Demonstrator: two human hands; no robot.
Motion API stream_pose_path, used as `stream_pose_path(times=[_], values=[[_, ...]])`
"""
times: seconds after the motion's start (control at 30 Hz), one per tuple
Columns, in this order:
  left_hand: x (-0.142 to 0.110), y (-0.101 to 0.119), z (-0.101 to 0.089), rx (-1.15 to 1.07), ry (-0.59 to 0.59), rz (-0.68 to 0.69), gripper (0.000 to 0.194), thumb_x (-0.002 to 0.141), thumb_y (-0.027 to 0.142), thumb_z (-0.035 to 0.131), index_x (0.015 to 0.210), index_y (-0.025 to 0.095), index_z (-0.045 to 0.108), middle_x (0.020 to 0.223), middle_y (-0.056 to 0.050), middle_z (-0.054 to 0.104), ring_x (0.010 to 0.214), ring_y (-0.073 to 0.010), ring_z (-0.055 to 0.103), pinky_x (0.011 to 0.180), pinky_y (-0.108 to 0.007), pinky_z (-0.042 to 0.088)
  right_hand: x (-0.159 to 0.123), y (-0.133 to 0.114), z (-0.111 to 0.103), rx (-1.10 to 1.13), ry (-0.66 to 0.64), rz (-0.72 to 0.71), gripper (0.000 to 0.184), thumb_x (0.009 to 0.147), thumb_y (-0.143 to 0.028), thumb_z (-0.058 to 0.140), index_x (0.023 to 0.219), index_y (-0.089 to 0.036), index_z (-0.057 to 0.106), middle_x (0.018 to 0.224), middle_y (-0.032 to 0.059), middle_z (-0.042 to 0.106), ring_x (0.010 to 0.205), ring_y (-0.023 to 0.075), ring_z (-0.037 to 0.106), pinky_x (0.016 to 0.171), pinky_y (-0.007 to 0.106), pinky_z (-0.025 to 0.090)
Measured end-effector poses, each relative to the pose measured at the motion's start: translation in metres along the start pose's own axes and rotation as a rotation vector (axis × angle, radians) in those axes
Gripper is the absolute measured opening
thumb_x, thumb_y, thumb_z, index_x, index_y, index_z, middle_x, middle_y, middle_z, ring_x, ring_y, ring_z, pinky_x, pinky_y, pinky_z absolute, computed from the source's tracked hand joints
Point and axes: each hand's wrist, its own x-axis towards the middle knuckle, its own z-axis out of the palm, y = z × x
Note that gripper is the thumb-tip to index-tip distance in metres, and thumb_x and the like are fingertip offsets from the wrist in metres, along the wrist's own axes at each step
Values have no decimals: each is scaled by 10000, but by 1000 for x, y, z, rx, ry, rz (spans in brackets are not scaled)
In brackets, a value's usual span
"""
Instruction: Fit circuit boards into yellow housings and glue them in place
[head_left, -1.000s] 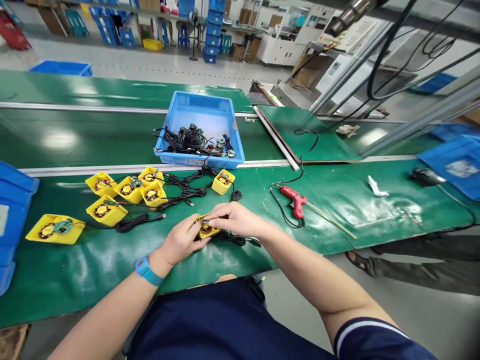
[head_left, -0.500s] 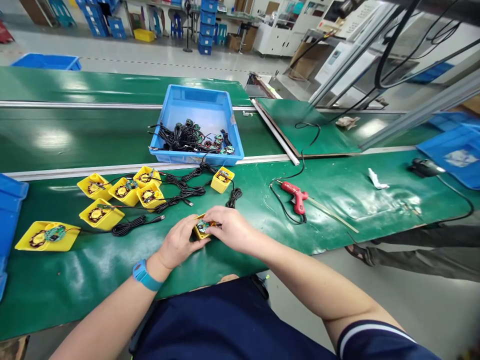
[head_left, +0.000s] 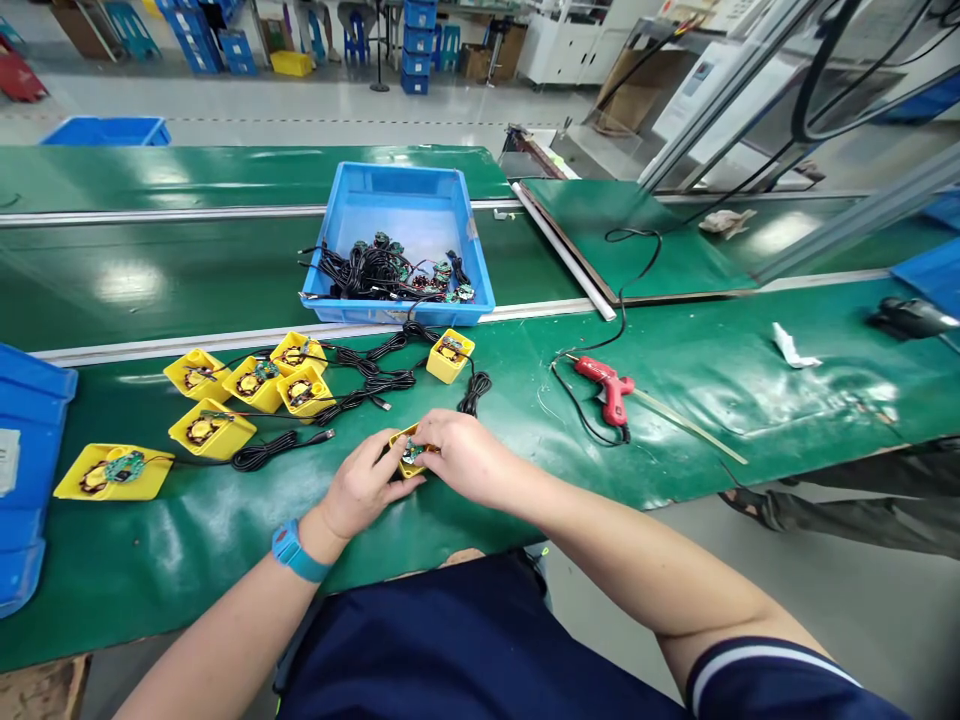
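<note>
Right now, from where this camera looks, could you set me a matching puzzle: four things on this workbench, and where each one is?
Things:
1. blue plastic crate
2. red glue gun
3. blue wristband
4. small yellow tray

Places:
A. around the left wrist
B. between the left hand and right hand
C. on the green conveyor belt, right of the hands
D. holding black cables

Pairs: 1-D, 2-C, 3-A, 4-B
</note>
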Motion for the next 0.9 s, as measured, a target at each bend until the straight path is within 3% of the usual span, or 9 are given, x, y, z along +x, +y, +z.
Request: stream_pose_path(times=[0.2,0.4,0.53,0.63,0.9], values=[[0,4,0,8,14,-24,657,900,288,722,1480,187,431,1200,-194,672,1090,-287,693,903,-421,627,-9,-3,1,54,42,27,157,908,-66,618,896,-148,752,984,74,626,873,171,637,826,311,539],[-4,4,3,-2,10,-57,636,902,279,718,1472,211,446,1222,-176,668,1114,-288,688,929,-438,625,-17,-1,2,139,103,10,300,897,-46,589,1129,-180,724,1071,75,636,917,172,647,870,327,559],[-7,2,5,-9,12,-87,661,880,318,748,1451,173,449,1243,-189,667,1151,-306,681,991,-459,608,-12,-2,2,70,48,23,242,916,-101,646,1131,-182,721,1051,74,647,968,193,653,923,344,546],[-9,2,7,-39,47,-110,666,878,328,750,1448,185,436,1245,-172,676,1158,-303,686,1002,-466,605,-10,-7,2,-43,-5,38,161,954,-144,617,1073,-163,724,1010,76,630,925,198,649,874,338,547],[-9,3,9,-27,95,-133,619,913,350,706,1426,202,393,1186,-150,681,1125,-288,701,954,-458,626,-6,-17,-5,-162,-92,94,155,950,-151,618,1085,-161,693,1028,66,601,858,174,626,792,296,502]])
